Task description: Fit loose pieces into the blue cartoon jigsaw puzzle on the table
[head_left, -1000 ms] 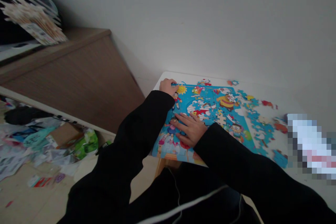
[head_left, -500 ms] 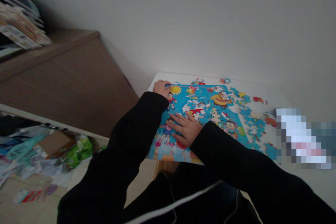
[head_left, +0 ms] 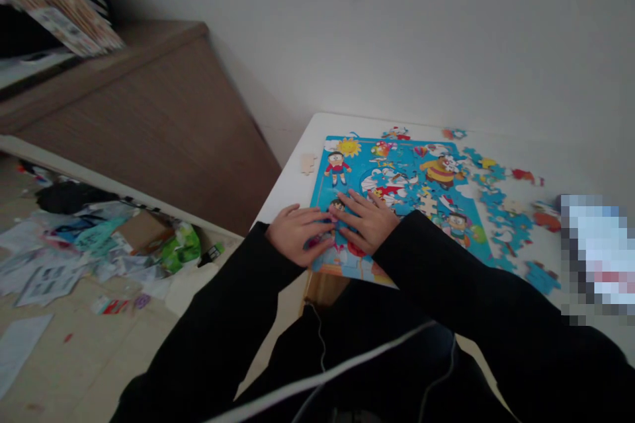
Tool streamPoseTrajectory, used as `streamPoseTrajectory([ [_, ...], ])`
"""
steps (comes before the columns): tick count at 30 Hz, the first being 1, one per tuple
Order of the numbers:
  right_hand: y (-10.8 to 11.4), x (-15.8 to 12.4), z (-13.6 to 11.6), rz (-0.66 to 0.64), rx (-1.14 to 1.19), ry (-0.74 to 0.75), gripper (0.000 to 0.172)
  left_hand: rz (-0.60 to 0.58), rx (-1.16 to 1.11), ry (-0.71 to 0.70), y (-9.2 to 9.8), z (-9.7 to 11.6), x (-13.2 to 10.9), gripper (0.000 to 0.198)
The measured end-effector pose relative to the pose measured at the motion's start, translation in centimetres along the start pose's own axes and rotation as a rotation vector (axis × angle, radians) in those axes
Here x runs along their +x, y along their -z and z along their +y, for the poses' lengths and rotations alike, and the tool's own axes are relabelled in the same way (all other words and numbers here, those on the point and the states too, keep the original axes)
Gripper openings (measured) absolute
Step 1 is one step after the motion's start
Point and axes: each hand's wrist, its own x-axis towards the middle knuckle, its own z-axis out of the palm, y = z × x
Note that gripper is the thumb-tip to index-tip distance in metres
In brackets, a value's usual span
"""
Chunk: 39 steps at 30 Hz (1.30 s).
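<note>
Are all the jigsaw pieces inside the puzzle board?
No, loose blue and red pieces lie on the white table beside the board.

The left hand [head_left: 297,234] has slid from the puzzle board's [head_left: 411,152] top corner down to its lower left edge, and a pale puzzle piece [head_left: 307,163] now shows beside the board.

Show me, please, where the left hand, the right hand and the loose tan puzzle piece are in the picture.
The left hand [head_left: 299,234]: head view, on the back of the hand.
The right hand [head_left: 366,223]: head view, on the back of the hand.
The loose tan puzzle piece [head_left: 307,162]: head view, on the middle of the piece.
</note>
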Motion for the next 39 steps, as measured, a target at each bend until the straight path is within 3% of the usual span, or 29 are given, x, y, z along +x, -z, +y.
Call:
streamPoseTrajectory([
  [3, 0.5, 0.0, -0.4, 0.052, 0.009, -0.014, 0.042, 0.126, 0.039, -0.063, -0.6, 1.4, -2.5, 0.025],
  [6, 0.6, 0.0, -0.4, 0.088, 0.045, 0.048, 0.035, 0.249, 0.038, -0.059, -1.1, 2.2, -3.1, 0.024],
  [9, 0.4, 0.0, -0.2, 0.132, 0.071, 0.094, 0.031, 0.295, 0.034, -0.025, -1.4, 2.7, -3.2, 0.022],
  [21, 0.6, 0.3, -0.3, 0.171, 0.061, 0.059, 0.026, 0.281, -0.063, 0.017, -2.1, 2.6, -4.0, 0.030],
  [24, 0.5, 0.3, -0.1, 0.182, 0.104, 0.053, 0.025, 0.240, 0.001, -0.045, -2.0, 2.4, -3.6, 0.033],
  [27, 1.3, 0.4, 0.5, 0.175, 0.201, 0.046, 0.027, 0.225, 0.062, -0.102, -2.1, 2.3, -3.4, 0.033],
  [30, 3.1, 0.2, 1.5, 0.171, 0.243, 0.012, 0.030, 0.197, 0.066, -0.056, -2.3, 2.3, -3.4, 0.032],
  [34, 5.1, -1.1, 3.2, 0.025, 0.105, 0.007, 0.030, 0.209, 0.068, -0.041, -2.3, 2.6, -3.2, 0.030],
  [37, 5.3, -2.6, 3.9, -0.127, 0.021, 0.017, 0.037, 0.230, 0.073, -0.053, -2.1, 2.8, -2.8, 0.027],
  [39, 5.0, -3.3, 4.1, -0.152, -0.014, -0.009, 0.039, 0.250, 0.074, -0.065, -1.9, 2.9, -2.5, 0.026],
])
